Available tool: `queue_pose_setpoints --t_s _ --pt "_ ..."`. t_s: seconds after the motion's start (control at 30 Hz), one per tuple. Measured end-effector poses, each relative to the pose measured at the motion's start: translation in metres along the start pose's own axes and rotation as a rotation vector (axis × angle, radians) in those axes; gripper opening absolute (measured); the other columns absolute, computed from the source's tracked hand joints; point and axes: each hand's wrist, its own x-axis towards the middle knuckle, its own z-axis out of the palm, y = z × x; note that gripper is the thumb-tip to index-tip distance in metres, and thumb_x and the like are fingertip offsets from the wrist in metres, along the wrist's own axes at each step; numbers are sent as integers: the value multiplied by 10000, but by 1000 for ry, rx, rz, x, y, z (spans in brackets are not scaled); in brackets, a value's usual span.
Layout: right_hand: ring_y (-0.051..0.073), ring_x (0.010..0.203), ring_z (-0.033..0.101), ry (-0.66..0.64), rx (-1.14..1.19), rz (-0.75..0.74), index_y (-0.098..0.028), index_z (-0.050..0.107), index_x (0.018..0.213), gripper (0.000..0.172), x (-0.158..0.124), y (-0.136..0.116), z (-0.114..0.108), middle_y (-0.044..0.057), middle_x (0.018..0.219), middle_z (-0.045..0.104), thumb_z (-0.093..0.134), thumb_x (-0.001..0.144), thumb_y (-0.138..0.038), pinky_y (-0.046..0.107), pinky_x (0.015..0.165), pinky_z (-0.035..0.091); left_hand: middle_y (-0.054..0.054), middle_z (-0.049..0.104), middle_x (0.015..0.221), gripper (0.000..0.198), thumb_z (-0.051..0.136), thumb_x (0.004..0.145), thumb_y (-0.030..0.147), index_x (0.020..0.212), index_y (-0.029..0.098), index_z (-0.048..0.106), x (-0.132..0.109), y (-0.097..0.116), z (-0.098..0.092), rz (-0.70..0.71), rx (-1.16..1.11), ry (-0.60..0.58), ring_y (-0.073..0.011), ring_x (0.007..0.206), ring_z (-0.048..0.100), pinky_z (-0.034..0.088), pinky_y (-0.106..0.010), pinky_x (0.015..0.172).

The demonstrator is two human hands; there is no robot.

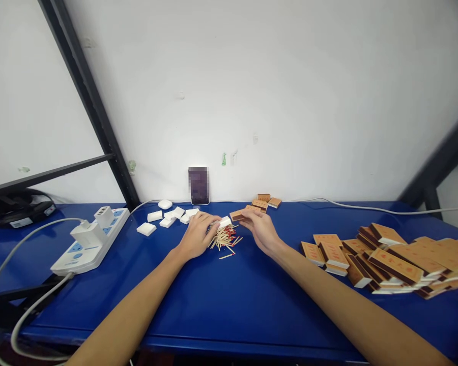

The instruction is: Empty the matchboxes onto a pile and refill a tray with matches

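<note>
My left hand (199, 235) is closed around a white matchbox tray (225, 222), its fingertips at the tray's near end. Facing it, my right hand (262, 230) pinches an orange-brown matchbox sleeve (237, 215) between thumb and fingers. Tray and sleeve sit almost end to end; whether they touch I cannot tell. Right below them lies a loose pile of red-tipped matches (224, 238) on the blue table (221, 300). Several white trays (168, 219) lie beyond my left hand. Behind my right hand are several orange-brown matchboxes (260, 204).
A large heap of matchboxes (397, 262) covers the table's right side. On the left stands a white power strip (93, 244) with plugs and cables. A phone-like device (199, 185) leans upright against the wall, near a white rounded case (165, 204). Black frame posts (95, 112) flank the table.
</note>
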Motion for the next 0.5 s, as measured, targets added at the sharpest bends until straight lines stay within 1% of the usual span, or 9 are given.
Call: queue_pose_setpoints --t_s 0.1,0.2,0.27,0.33,0.43,0.5 --pt "244 876 703 127 -158 -46 -216 578 885 318 8 0 -16 87 896 716 531 809 -522 406 768 560 -70 674 1129 322 386 1014 362 1181 229 627 -1 -4 1 -32 -4 43 -240 1079 538 402 -426 984" --pt "266 895 665 203 -418 -124 -224 547 984 326 12 -5 -33 81 950 689 601 756 -451 454 817 522 -59 676 1113 316 388 1016 376 1153 227 630 0 -8 2 -35 -14 86 -230 1073 546 403 -406 975" --pt "289 947 629 198 -606 -185 -227 564 1006 338 11 -10 -41 79 974 674 644 715 -377 483 879 479 -53 676 1136 314 387 1018 376 1145 227 632 1 -10 2 -38 -9 117 -225 1082 547 402 -398 979" --pt "311 1019 592 176 -770 -238 -227 593 1024 312 10 -14 -43 95 1030 658 625 730 -326 494 916 446 -52 675 1164 317 387 1017 376 1149 228 634 2 -13 0 -74 22 162 -227 1094 549 404 -396 981" --pt "337 1097 544 148 -959 -298 -222 622 1085 311 10 -16 -44 131 1134 623 575 786 -295 502 934 422 -62 680 1171 322 394 1010 376 1156 228 640 3 -23 -7 -184 177 207 -245 1101 551 403 -410 982" --pt "346 1119 525 125 -1050 -325 -220 628 1129 336 12 -13 -45 141 1158 611 561 804 -273 503 930 421 -78 687 1152 313 418 996 374 1144 226 652 2 -32 -12 -250 284 207 -274 1101 544 393 -444 978"
